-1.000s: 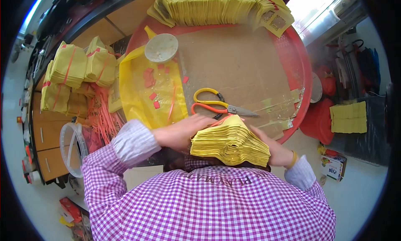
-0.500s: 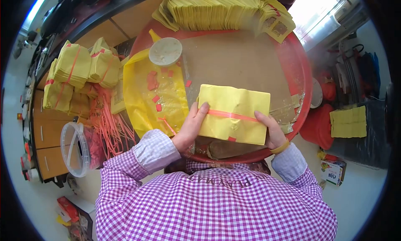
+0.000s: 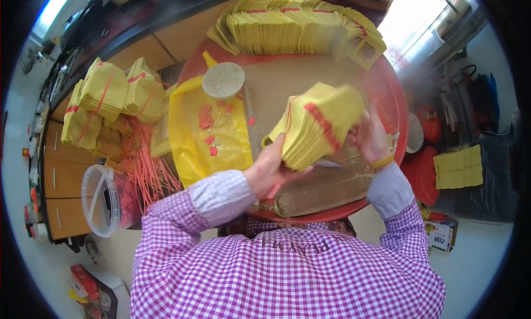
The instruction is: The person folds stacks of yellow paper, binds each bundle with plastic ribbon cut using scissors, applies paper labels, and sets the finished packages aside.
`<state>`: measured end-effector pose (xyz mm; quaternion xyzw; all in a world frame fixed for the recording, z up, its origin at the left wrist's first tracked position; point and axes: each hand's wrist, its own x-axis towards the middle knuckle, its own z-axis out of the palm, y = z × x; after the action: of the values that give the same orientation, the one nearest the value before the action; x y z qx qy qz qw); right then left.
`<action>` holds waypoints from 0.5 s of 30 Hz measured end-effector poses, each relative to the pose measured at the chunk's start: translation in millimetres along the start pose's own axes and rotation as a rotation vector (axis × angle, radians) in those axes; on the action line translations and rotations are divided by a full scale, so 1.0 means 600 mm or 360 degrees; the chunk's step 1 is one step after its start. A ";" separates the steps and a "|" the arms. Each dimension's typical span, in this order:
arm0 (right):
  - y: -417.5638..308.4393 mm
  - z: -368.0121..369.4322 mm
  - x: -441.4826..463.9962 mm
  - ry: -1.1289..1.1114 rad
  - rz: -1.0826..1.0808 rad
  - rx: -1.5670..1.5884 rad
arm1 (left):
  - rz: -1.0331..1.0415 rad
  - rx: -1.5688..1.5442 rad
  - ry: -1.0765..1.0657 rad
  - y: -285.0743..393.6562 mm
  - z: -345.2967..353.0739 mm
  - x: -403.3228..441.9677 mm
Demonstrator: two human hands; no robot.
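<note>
A thick bundle of yellow paper sheets is held tilted above the round red-rimmed table, its layered edges showing and a red strip across them. My left hand is closed around its lower left side, thumb on top. My right hand is at the bundle's right edge with fingers curled against it; some fingers are hidden and slightly blurred. Below the bundle, a pale pointed thing like a blade lies on the brown board.
A long row of yellow sheets stands at the table's far side. At left are a white bowl, red paper bits on yellow plastic, strapped yellow bundles, pink strips and a clear bucket.
The bundle has been lifted and turned from lying flat between both hands to a tilt that shows its layered edges. My left hand has shifted right; my right hand has moved up.
</note>
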<state>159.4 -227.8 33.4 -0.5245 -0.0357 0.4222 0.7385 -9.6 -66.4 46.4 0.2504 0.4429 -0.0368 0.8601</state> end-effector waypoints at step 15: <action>0.049 0.043 0.102 0.0084 -0.0674 -0.0988 | 0.1737 0.2756 -0.0116 0.045 -0.127 0.127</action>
<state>168.5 -165.3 -2.5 -0.7151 -0.2506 0.2155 0.6160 -12.4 4.7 -38.9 0.9519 0.0634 0.0450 0.2964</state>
